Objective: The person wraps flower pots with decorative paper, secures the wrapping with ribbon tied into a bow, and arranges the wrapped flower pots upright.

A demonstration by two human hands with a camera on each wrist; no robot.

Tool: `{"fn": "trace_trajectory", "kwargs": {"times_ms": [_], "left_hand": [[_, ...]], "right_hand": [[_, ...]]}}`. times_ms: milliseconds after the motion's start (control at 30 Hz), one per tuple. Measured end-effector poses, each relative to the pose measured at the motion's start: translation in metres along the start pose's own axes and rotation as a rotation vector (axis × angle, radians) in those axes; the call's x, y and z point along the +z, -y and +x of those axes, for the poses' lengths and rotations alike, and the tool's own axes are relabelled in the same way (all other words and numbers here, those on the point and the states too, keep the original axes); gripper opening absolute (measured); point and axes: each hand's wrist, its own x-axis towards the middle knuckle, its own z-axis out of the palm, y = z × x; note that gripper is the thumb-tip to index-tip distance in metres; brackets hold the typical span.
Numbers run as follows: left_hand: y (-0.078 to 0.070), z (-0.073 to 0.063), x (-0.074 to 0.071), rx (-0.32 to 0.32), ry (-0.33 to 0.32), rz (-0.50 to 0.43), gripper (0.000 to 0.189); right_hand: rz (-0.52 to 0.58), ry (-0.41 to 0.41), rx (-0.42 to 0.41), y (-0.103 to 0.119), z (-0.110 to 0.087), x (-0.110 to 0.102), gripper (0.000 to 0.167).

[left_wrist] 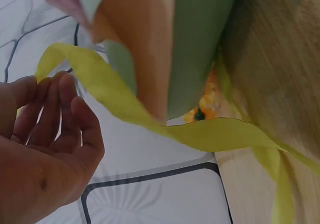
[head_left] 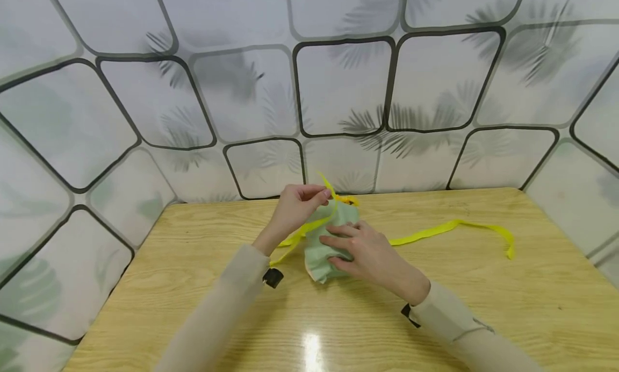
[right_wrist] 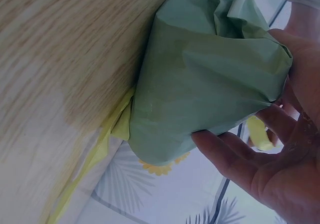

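Note:
A small flower bouquet in pale green wrapping paper (head_left: 333, 242) lies on the table. Orange-yellow flowers (left_wrist: 210, 96) peek out at its far end, mostly hidden by the wrap. A long yellow ribbon (left_wrist: 210, 135) passes by the wrap, one length lifted. My left hand (head_left: 306, 201) pinches that raised length between thumb and fingertips, above the wrap's left side. With fingers spread, my right hand (head_left: 365, 254) rests on the paper. Seen from the right wrist, its fingertips (right_wrist: 202, 140) touch the creased green surface, and the crumpled paper end lies against the palm.
The ribbon's other tail trails to the right across the wooden table (head_left: 483, 302). Behind the table's far edge hangs a patterned cloth wall (head_left: 343, 87) with dark outlined shapes and leaves. Loose ribbon also lies at the bouquet's left, near the left wrist.

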Motion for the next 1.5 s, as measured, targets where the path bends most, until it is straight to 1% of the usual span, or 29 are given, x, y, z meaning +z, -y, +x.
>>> {"fn": "trace_trajectory", "kwargs": {"times_ms": [100,167,233,333,400,467,533,600,667,700,733,800,867,933,967,1033,1133,1200,1300,1367,1500], "left_hand": [[0.006,-0.001,0.003,-0.009,0.037,0.065,0.029],[0.009,-0.002,0.003,-0.023,0.056,0.075,0.030],[0.014,-0.004,-0.001,-0.035,0.056,0.076,0.031],[0.022,-0.008,-0.010,-0.039,0.039,0.110,0.032],[0.028,-0.012,-0.019,-0.032,0.014,0.155,0.030],[0.033,-0.018,-0.027,-0.039,0.000,0.193,0.028],[0.038,-0.025,-0.033,-0.039,0.013,0.220,0.025],[0.042,-0.031,-0.037,-0.036,0.055,0.241,0.025],[0.043,-0.034,-0.036,-0.012,0.100,0.271,0.025],[0.043,-0.035,-0.035,0.005,0.113,0.284,0.024],[0.043,-0.036,-0.034,0.018,0.112,0.294,0.023],[0.042,-0.036,-0.031,0.048,0.083,0.309,0.020],[0.039,-0.036,-0.028,0.079,0.037,0.315,0.016],[0.037,-0.036,-0.026,0.131,0.008,0.322,0.014],[0.037,-0.035,-0.025,0.164,0.006,0.329,0.014],[0.036,-0.035,-0.023,0.240,0.023,0.354,0.015],[0.036,-0.036,-0.021,0.324,0.076,0.385,0.016],[0.037,-0.037,-0.020,0.344,0.108,0.390,0.016],[0.037,-0.039,-0.019,0.348,0.147,0.375,0.016],[0.037,-0.041,-0.019,0.366,0.166,0.360,0.016],[0.034,-0.043,-0.017,0.407,0.190,0.345,0.016]], "right_hand": [[0.006,0.007,0.001,0.001,0.001,0.000,0.039],[0.016,0.007,0.001,0.001,0.001,-0.001,0.039],[0.021,0.006,0.003,0.001,0.000,0.000,0.039],[0.030,0.006,0.006,0.000,0.000,0.000,0.040],[0.032,0.008,0.011,0.000,0.000,0.000,0.040],[0.032,0.013,0.013,0.000,0.000,0.000,0.041],[0.027,0.017,0.016,0.000,-0.001,0.000,0.042],[0.024,0.016,0.020,-0.001,-0.002,-0.001,0.043],[0.023,0.010,0.025,-0.001,-0.002,-0.002,0.043],[0.026,0.007,0.027,-0.001,-0.002,-0.003,0.044],[0.029,0.004,0.027,-0.001,-0.002,-0.003,0.044],[0.035,0.000,0.024,-0.002,-0.002,-0.003,0.044],[0.034,0.001,0.017,-0.001,-0.001,-0.002,0.043],[0.040,0.005,0.018,-0.001,-0.001,-0.001,0.046],[0.043,0.008,0.031,0.000,-0.001,-0.001,0.049],[0.061,0.007,0.070,0.000,-0.001,0.000,0.056],[0.096,-0.002,0.137,0.001,-0.001,0.001,0.075],[0.109,-0.004,0.159,0.001,0.000,0.002,0.087],[0.111,0.014,0.173,0.001,0.001,0.000,0.102],[0.115,0.026,0.175,0.001,0.001,-0.001,0.104],[0.118,0.042,0.184,0.002,0.001,-0.002,0.095]]}}
